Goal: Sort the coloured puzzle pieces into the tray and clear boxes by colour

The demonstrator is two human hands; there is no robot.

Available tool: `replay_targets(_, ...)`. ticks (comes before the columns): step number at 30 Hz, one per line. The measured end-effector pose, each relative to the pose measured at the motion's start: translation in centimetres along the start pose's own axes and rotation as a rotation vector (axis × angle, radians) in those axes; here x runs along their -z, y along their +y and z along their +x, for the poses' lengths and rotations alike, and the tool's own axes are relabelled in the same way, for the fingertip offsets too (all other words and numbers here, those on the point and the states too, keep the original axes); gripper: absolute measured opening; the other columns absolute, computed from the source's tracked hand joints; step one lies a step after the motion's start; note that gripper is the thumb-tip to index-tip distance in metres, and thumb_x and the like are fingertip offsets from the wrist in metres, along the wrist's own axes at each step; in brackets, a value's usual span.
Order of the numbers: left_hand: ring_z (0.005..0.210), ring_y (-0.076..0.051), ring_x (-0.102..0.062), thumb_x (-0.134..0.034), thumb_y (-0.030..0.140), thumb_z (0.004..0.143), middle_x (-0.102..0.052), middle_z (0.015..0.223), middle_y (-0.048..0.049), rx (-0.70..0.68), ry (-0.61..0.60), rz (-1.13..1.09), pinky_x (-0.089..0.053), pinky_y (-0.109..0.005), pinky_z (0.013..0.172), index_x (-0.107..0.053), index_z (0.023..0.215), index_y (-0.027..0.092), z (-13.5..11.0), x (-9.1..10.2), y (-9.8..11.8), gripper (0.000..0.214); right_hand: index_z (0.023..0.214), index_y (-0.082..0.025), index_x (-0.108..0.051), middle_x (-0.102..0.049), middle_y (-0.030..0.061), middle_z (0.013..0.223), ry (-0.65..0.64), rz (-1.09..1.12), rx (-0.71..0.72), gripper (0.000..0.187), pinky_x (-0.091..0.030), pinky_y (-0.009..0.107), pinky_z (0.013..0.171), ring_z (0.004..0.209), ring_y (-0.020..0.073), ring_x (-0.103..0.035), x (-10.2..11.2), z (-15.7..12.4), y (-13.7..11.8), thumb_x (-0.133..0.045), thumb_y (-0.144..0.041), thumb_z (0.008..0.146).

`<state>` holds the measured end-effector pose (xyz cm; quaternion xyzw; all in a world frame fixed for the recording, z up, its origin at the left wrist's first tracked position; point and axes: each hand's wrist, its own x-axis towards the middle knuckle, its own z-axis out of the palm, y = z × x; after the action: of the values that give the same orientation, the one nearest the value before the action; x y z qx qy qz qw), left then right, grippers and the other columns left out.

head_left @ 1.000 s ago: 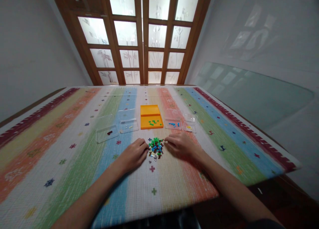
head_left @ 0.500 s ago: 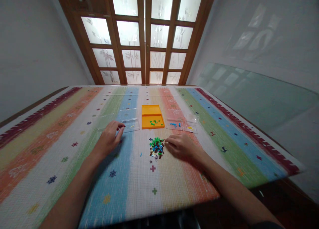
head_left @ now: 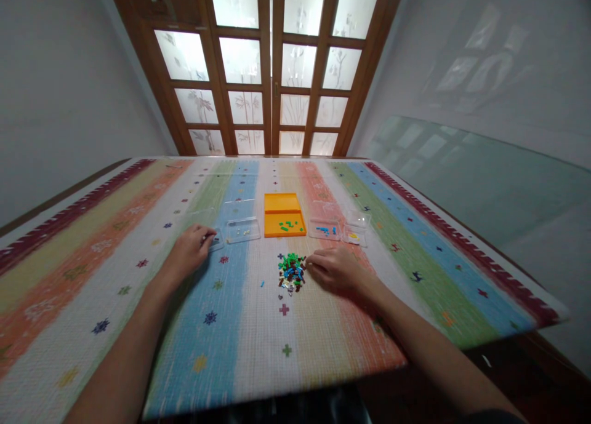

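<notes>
My left hand (head_left: 190, 252) is over the leftmost clear plastic box (head_left: 217, 247), thumb and fingertips pinched together. Whatever is between them is too small to make out. Beside the right edge of a mixed pile of small toy bricks (head_left: 292, 271) rests my right hand (head_left: 336, 268), its fingers curled closed; I cannot make out what they hold. Green, blue, brown and pale pieces make up the pile. One blue piece (head_left: 262, 284) lies apart to its left.
Behind the pile, an opened orange case (head_left: 272, 233) holds several green pieces. A clear box (head_left: 243, 239) with pale pieces stands left of it. To the right are a clear box (head_left: 318, 236) with blue pieces and a smaller box (head_left: 362, 242) with yellow ones.
My left hand has moved left, from beside the box of pale pieces to the leftmost clear box. My right hand stays by the pile.
</notes>
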<state>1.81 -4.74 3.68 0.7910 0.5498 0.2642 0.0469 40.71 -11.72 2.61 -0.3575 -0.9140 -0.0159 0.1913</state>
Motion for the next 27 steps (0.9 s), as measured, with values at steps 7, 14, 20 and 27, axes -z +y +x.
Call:
replay_targets(7,0.084,-0.029,-0.070,-0.048,0.034,0.085,-0.076,0.088,-0.0098,0.006,0.016,0.004,-0.056,-0.044,0.081,-0.070,0.086,0.023,-0.1,0.0,-0.5,0.025,0.075,-0.018,-0.062,-0.063,0.0029,0.068,-0.001,0.011,-0.007,0.029,-0.024,0.032,0.058,0.056,0.0120,-0.045,-0.1,0.0,-0.1,-0.042,-0.017,0.097)
replay_targets(14,0.086,-0.028,-0.070,-0.048,0.030,0.086,-0.076,0.094,-0.0089,0.034,0.140,-0.017,-0.055,-0.043,0.083,-0.070,0.100,0.023,-0.2,1.0,0.7,0.027,0.071,-0.018,-0.058,-0.060,0.0014,0.065,0.001,-0.007,-0.013,0.029,-0.023,0.032,0.058,0.055,0.0116,-0.041,0.0,0.0,0.0,-0.044,-0.017,0.096)
replay_targets(20,0.071,-0.018,-0.062,-0.052,0.031,0.092,-0.070,0.086,-0.0034,-0.153,0.113,-0.193,-0.053,-0.032,0.072,-0.068,0.100,0.021,-0.8,0.4,5.2,0.020,0.069,-0.018,-0.057,-0.059,0.0012,0.065,-0.005,-0.012,-0.039,0.031,-0.021,0.033,0.058,0.055,0.0115,-0.040,0.2,0.1,-0.2,-0.043,-0.018,0.097)
replay_targets(27,0.082,-0.018,-0.063,-0.057,0.026,0.094,-0.068,0.092,-0.0061,-0.397,-0.216,-0.370,-0.053,-0.033,0.076,-0.069,0.097,0.020,-3.0,-3.4,11.1,0.014,0.070,-0.018,-0.057,-0.059,0.0014,0.065,-0.009,-0.001,-0.023,0.030,-0.021,0.033,0.057,0.055,0.0116,-0.039,0.2,0.2,-0.1,-0.044,-0.018,0.096)
